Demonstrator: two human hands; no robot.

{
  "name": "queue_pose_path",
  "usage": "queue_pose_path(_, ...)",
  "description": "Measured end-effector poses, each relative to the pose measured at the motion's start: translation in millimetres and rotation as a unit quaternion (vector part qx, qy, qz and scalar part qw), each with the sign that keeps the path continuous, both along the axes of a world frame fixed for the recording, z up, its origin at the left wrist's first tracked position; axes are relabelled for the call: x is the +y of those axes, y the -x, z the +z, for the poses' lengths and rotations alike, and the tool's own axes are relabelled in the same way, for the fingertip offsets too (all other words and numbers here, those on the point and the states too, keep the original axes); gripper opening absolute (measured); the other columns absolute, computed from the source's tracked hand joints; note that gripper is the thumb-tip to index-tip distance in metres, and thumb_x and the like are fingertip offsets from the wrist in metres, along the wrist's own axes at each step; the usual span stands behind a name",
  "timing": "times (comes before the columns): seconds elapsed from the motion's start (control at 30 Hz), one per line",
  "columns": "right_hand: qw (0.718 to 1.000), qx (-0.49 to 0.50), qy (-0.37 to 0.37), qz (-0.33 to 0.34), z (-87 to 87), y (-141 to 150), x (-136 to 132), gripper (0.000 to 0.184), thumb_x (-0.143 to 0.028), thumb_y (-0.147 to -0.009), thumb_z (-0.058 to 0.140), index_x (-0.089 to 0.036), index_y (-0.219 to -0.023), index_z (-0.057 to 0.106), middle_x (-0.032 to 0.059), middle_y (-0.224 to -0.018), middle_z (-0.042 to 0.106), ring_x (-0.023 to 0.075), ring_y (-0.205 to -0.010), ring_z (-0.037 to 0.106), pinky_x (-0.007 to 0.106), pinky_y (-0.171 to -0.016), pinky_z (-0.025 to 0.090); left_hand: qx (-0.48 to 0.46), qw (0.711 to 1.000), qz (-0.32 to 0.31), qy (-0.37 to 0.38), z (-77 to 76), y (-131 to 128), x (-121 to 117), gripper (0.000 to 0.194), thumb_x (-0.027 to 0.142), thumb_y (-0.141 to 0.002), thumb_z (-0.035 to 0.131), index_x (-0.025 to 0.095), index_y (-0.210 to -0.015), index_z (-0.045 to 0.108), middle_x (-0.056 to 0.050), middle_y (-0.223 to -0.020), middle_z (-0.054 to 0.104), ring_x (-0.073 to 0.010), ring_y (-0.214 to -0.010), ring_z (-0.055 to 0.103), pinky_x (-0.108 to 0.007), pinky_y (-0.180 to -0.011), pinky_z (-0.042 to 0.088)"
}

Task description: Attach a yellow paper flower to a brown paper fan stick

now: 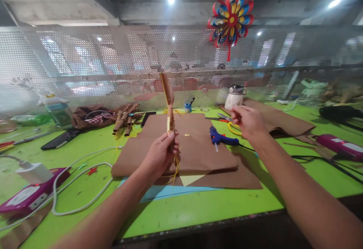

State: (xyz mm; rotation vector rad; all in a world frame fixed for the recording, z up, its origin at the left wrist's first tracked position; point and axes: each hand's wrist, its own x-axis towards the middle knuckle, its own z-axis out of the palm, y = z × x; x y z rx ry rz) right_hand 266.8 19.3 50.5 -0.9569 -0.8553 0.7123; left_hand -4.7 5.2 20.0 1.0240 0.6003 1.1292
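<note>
Head view: one brown paper piece [168,90], yellow-edged, standing upright above the stacked brown sheets [181,154] on the green worktop [153,218].

- Left hand [161,152]: your fingers are wrapping closed around its lower stem, thumb lying along the near side.
- Right hand [249,122]: you are raising it well apart from the piece, fingertips bunching together; whether they are holding a fine thread, you cannot tell.
- Yellow strings [177,162]: hanging below your left grip, over the sheets.
- Blue glue gun [224,139]: lying at the sheets' right side, below the scissors [225,118].
- Brown paper rolls [123,122]: lying beyond the sheets, to the left.

Handling, as judged: light, fairly stiff at the stem, thinner and easily creased at the upper leaf; not evidently slippery. You are gripping the sounder place, the stem; pressing the leaf is risking a bend, and the loose strings are inviting snags.
</note>
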Motion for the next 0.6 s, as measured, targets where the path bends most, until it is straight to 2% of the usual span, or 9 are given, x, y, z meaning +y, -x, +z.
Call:
queue_pose_path(0.1,0.989,0.044,0.064,0.129,4.0,-11,-3,0.024,-0.025,-0.074,0.059,-0.014,-0.053,0.054,-0.0061,-0.037,0.038,0.0022,-0.031,0.025,0.017,-0.033,0.022,-0.016,0.996,0.082,-0.021,2.0,4,6,0.017,0.024,-0.079,0.059,0.011,-0.089,0.056,0.001,-0.064,0.052,-0.0052,-0.051,0.045,-0.015,-0.049,0.038)
queue_pose_path(0.17,0.971,0.066,0.067,0.222,11.4,-13,-10,0.027,-0.027,-0.077,0.056,-0.014,-0.053,0.052,-0.0075,-0.035,0.034,0.002,-0.03,0.022,0.017,-0.034,0.024,-0.017,0.994,0.104,-0.024,3.1,7,9,0.015,0.023,-0.08,0.056,0.011,-0.088,0.055,0.001,-0.063,0.052,-0.006,-0.051,0.046,-0.016,-0.048,0.038)
queue_pose_path(0.2,0.965,0.082,0.047,0.245,16.6,-14,-14,0.027,-0.028,-0.078,0.056,-0.015,-0.054,0.052,-0.0079,-0.035,0.034,0.0021,-0.031,0.022,0.017,-0.035,0.026,-0.018,0.994,0.106,-0.021,3.2,9,10,0.014,0.023,-0.081,0.055,0.011,-0.088,0.055,0.0,-0.063,0.052,-0.0064,-0.051,0.047,-0.017,-0.048,0.038)
queue_pose_path(0.23,0.965,0.099,0.013,0.244,22.5,-15,-18,0.027,-0.027,-0.079,0.054,-0.015,-0.055,0.052,-0.008,-0.036,0.035,0.0021,-0.031,0.023,0.017,-0.036,0.028,-0.017,0.994,0.104,-0.017,3.1,10,11,0.014,0.023,-0.081,0.053,0.011,-0.088,0.054,0.0,-0.063,0.052,-0.0068,-0.051,0.047,-0.017,-0.047,0.038)
queue_pose_path(0.3,0.969,0.139,-0.053,0.196,35.4,-21,-23,0.026,-0.025,-0.081,0.051,-0.016,-0.057,0.052,-0.0077,-0.04,0.038,0.002,-0.032,0.026,0.017,-0.037,0.03,-0.009,0.995,0.098,-0.008,1.9,12,11,0.014,0.024,-0.082,0.052,0.011,-0.089,0.053,0.0,-0.062,0.052,-0.0074,-0.05,0.047,-0.018,-0.046,0.037)
queue_pose_path(0.43,0.979,0.173,-0.103,0.027,53.3,-23,-27,0.022,-0.015,-0.078,0.046,-0.016,-0.059,0.054,-0.0039,-0.048,0.049,0.0044,-0.04,0.042,0.019,-0.043,0.039,0.015,0.996,0.087,-0.027,-1.9,10,9,0.019,0.028,-0.08,0.054,0.012,-0.09,0.052,0.0,-0.062,0.051,-0.0076,-0.051,0.047,-0.017,-0.045,0.035)
queue_pose_path(0.5,0.987,0.113,-0.114,-0.01,53.8,-8,-30,0.013,-0.014,-0.073,0.052,-0.016,-0.062,0.058,-0.0017,-0.056,0.056,0.007,-0.05,0.051,0.021,-0.05,0.044,0.043,0.994,0.09,-0.046,-3.4,7,7,0.021,0.031,-0.079,0.055,0.012,-0.089,0.052,0.001,-0.063,0.051,-0.0071,-0.051,0.046,-0.017,-0.045,0.034)
queue_pose_path(0.57,0.991,-0.025,-0.128,0.008,48.4,20,-35,0.006,-0.019,-0.071,0.06,-0.017,-0.074,0.063,0.001,-0.073,0.062,0.0109,-0.065,0.058,0.024,-0.057,0.047,0.083,0.989,0.097,-0.068,-4.5,3,5,0.022,0.032,-0.079,0.055,0.013,-0.089,0.051,0.001,-0.063,0.051,-0.0064,-0.05,0.045,-0.016,-0.045,0.034)
queue_pose_path(0.6,0.986,-0.109,-0.129,0.008,44.1,37,-38,0.011,-0.023,-0.071,0.061,-0.017,-0.08,0.065,0.0022,-0.079,0.064,0.0133,-0.074,0.06,0.025,-0.061,0.048,0.105,0.986,0.101,-0.083,-5.0,2,4,0.021,0.032,-0.079,0.054,0.013,-0.088,0.051,0.002,-0.063,0.051,-0.0064,-0.05,0.045,-0.017,-0.045,0.034)
